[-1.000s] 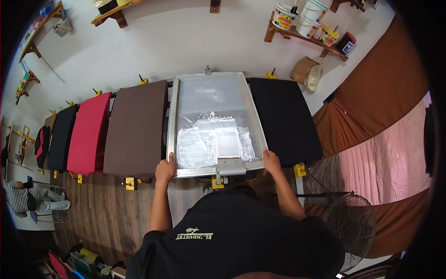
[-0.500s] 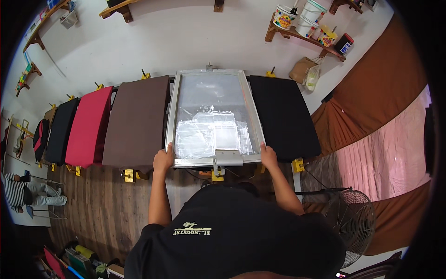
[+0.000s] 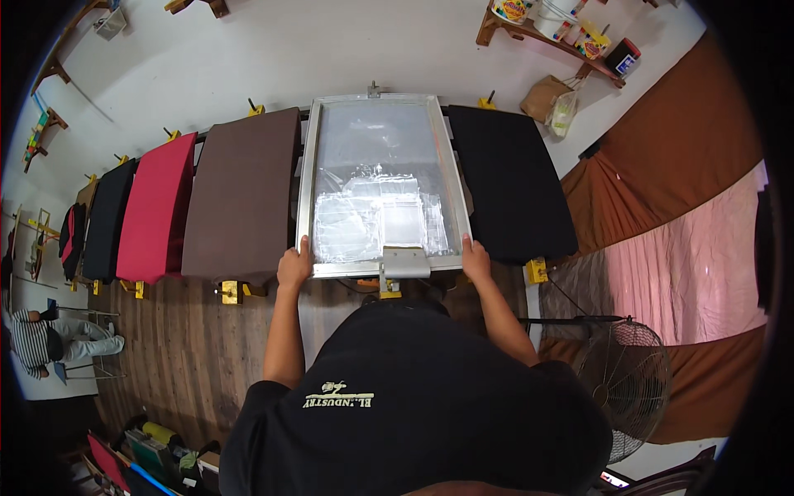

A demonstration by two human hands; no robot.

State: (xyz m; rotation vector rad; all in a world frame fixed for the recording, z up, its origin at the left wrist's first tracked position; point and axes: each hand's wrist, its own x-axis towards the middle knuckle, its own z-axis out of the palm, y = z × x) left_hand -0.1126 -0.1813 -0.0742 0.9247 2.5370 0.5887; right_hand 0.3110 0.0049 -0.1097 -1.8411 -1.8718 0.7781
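A metal-framed printing screen point(image 3: 378, 136) lies in front of me, its pale mesh smeared with white ink on the near half. My left hand point(image 3: 295, 264) grips the near left corner of the frame, thumb on top. At the near right corner my right hand point(image 3: 475, 257) has hold of the same frame, thumb pointing away from me. Between the hands a grey metal bracket point(image 3: 406, 263) sits at the middle of the near edge. The undersides of both hands' fingers are hidden. What lies beneath the mesh is hard to make out.
To the left stand a brown cloth-covered board point(image 3: 243, 194), a red one point(image 3: 155, 211) and a dark one point(image 3: 109, 221); a black one point(image 3: 513, 178) is at right. Yellow clamps point(image 3: 231, 293) jut out below. A fan point(image 3: 624, 388) stands behind right. Another person point(image 3: 58, 339) is far left.
The whole view has shifted, so the boards and the screen appear higher. Both hands keep their hold on the frame's near corners.
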